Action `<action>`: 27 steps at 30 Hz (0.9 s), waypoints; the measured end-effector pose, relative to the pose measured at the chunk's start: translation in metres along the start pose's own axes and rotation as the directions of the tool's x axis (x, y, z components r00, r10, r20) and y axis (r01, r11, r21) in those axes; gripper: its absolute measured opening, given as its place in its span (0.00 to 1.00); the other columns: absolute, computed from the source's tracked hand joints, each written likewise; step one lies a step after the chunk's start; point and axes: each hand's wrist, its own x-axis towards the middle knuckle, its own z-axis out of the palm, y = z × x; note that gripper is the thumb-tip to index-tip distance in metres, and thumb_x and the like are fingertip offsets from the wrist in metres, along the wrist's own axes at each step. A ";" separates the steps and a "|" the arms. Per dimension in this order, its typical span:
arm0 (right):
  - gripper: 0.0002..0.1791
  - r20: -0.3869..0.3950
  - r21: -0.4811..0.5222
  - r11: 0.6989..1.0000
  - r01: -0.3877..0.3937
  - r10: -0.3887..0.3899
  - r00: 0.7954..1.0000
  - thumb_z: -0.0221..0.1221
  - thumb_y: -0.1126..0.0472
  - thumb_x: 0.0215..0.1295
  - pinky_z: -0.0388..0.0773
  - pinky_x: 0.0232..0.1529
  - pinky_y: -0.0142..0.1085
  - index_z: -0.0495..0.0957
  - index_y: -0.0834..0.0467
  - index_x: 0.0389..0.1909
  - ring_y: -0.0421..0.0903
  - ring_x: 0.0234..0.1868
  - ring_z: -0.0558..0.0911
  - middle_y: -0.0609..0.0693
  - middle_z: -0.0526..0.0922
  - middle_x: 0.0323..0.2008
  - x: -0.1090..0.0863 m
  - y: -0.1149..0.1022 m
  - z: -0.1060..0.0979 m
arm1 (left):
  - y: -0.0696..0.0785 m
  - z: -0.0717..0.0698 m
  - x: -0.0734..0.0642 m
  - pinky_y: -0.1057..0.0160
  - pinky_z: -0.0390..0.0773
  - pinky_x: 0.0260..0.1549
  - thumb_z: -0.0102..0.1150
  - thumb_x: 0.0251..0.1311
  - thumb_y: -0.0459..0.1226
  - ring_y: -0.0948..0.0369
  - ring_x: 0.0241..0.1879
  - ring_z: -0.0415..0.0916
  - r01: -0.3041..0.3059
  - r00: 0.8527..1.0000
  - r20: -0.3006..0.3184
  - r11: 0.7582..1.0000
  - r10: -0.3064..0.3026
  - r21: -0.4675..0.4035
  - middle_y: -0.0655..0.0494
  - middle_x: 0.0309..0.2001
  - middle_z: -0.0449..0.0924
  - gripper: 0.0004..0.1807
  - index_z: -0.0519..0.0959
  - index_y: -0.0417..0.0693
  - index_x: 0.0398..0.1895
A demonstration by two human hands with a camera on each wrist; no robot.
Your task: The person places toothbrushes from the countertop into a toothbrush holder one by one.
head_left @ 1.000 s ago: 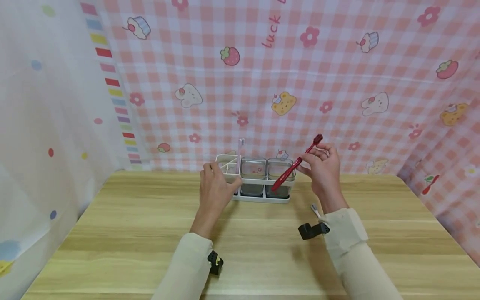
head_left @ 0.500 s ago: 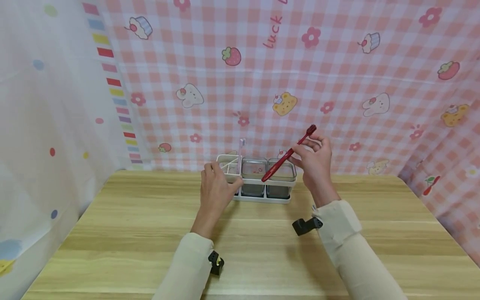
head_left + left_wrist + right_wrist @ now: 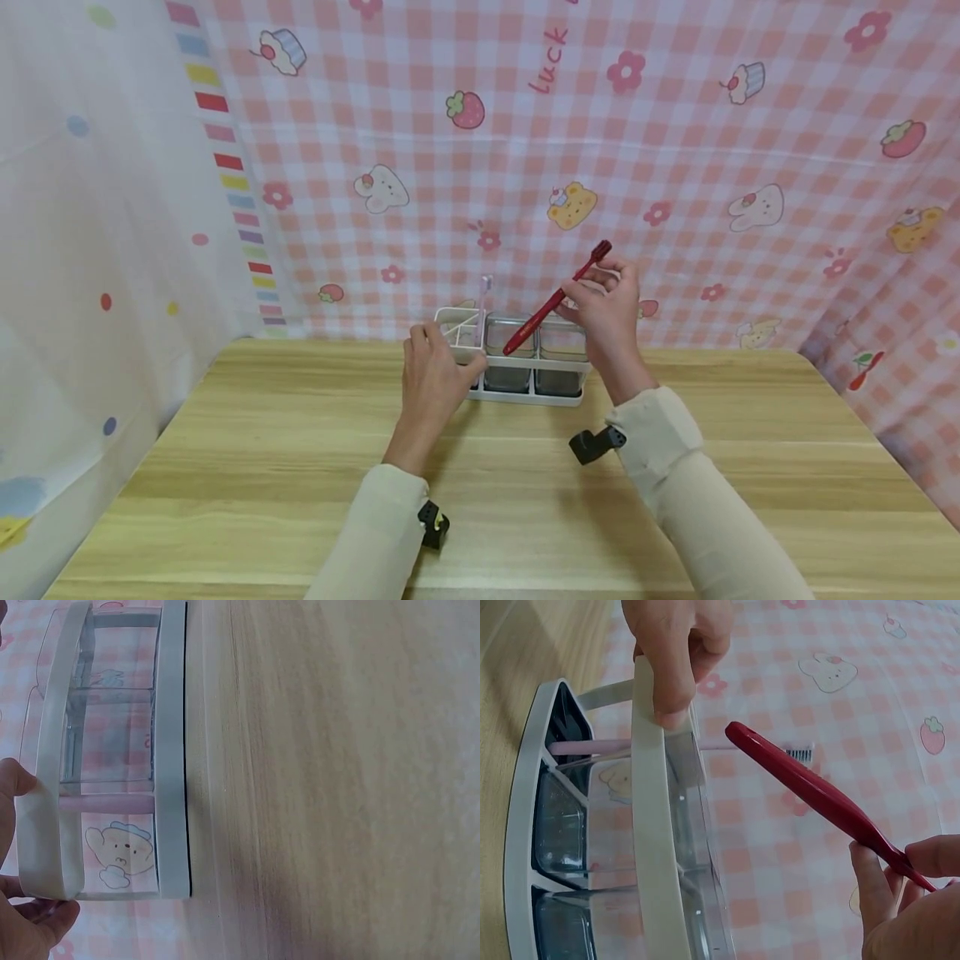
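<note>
The head view shows the right hand (image 3: 609, 312) pinching a red toothbrush (image 3: 538, 317) near its thin neck, thumb and fingers closed tight on it. The brush is up in the air above the white rack (image 3: 525, 363), leaning, with its bristles up and its handle end pointing down to the left. The left hand (image 3: 433, 367) has its fingers bent round the rack's left end, holding it on the table (image 3: 300, 467). A pink toothbrush (image 3: 482, 308) stands in the slots there, beside two clear cups.

I think the step now is bringing the red brush over to the slots. The next move seems to need a bit more left, then tipping the brush straight up and lowering its handle, without bumping the pink one.
</note>
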 end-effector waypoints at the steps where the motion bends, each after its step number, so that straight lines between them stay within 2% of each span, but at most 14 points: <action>1: 0.27 0.000 -0.007 1.000 0.004 -0.004 1.000 0.61 0.75 0.64 0.84 0.32 0.37 0.58 0.55 0.54 0.46 0.42 0.78 0.52 0.69 0.45 0.000 0.000 0.001 | 0.000 0.000 0.000 0.52 0.77 0.41 0.67 0.54 0.52 0.46 0.45 0.67 0.003 1.000 0.002 1.000 -0.003 -0.001 0.39 0.48 0.67 0.42 0.64 0.29 0.60; 13: 0.25 0.011 -0.020 0.999 0.045 -0.045 0.999 0.60 0.77 0.64 0.85 0.34 0.40 0.59 0.54 0.51 0.47 0.41 0.79 0.51 0.69 0.44 -0.001 0.004 0.016 | 0.000 0.000 0.000 0.51 0.77 0.43 0.68 0.53 0.51 0.46 0.47 0.67 0.008 1.000 0.013 1.000 -0.008 -0.008 0.38 0.49 0.67 0.43 0.64 0.29 0.61; 23: 0.25 0.032 -0.018 0.995 0.096 -0.095 0.995 0.59 0.77 0.64 0.85 0.37 0.44 0.57 0.54 0.50 0.49 0.41 0.79 0.51 0.69 0.43 -0.001 0.010 0.023 | -0.001 0.001 -0.002 0.49 0.77 0.42 0.70 0.49 0.50 0.44 0.45 0.69 -0.044 0.998 -0.048 0.999 0.044 0.001 0.37 0.46 0.68 0.41 0.67 0.28 0.55; 27: 0.25 0.033 -0.026 0.994 0.102 -0.102 0.994 0.58 0.77 0.64 0.85 0.39 0.46 0.57 0.55 0.51 0.49 0.42 0.78 0.52 0.69 0.44 -0.002 0.011 0.028 | -0.001 0.000 -0.001 0.50 0.77 0.41 0.69 0.50 0.50 0.44 0.45 0.69 -0.046 0.998 -0.047 0.999 0.046 0.005 0.38 0.46 0.68 0.39 0.67 0.29 0.54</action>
